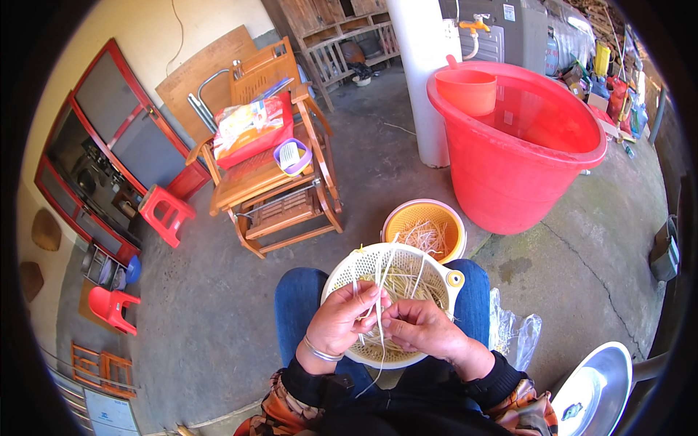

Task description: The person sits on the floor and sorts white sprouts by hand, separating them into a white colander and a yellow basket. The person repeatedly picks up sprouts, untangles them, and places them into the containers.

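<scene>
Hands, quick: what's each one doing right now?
Left hand: closed, pinching pale bean sprouts over the white colander.
Right hand: closed on the same sprouts.

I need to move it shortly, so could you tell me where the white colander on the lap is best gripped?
Probably by the small tab handle on the white colander, from the person's right: it juts past the rim there, while both hands work over the near side.

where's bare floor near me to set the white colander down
Bare concrete lies left of your knee, between the jeans and the wooden chair. Ahead is crowded: the yellow basket of sprouts sits beside the red tub. To your right, a plastic bag and a metal pan fill the floor.
</scene>
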Demonstrator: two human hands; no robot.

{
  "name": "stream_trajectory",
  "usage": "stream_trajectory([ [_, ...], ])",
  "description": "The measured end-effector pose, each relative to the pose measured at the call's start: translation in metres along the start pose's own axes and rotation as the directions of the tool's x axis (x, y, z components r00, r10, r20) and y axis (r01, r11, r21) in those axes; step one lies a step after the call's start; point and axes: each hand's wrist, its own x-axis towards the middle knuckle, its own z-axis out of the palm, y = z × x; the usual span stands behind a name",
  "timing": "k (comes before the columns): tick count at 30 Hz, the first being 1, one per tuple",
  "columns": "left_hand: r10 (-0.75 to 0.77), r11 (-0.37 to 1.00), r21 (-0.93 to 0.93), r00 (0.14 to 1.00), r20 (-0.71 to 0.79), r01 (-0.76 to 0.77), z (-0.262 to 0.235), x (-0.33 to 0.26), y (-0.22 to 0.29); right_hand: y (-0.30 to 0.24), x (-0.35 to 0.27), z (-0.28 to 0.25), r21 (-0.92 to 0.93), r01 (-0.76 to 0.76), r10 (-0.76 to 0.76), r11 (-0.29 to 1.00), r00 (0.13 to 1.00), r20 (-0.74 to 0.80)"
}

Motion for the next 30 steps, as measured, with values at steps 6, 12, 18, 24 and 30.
stream_trajectory([
  [6,0.055,0.998,-0.004,0.998,0.038,-0.055,0.001,0.0,-0.002,0.001,-0.002,0.0,0.067,-0.039,0.042,0.997,0.998,-0.036],
  [12,0.231,0.96,-0.142,0.97,-0.077,-0.24,0.0,0.002,-0.004,0.004,-0.003,0.007,0.437,0.045,0.011,0.898,0.992,-0.124],
  [18,0.313,0.949,0.043,0.948,-0.054,-0.311,-0.002,0.0,0.002,0.007,-0.008,0.009,0.458,-0.082,0.051,0.885,0.996,0.078],
  [24,0.264,0.961,0.11,0.961,-0.086,-0.255,0.01,-0.003,0.0,0.014,-0.005,0.007,0.216,0.015,0.003,0.976,0.996,-0.087],
  [30,0.187,0.976,-0.096,0.98,-0.068,-0.193,0.003,0.006,0.004,0.002,-0.017,-0.018,0.54,0.254,-0.182,0.802,0.966,-0.185],
])
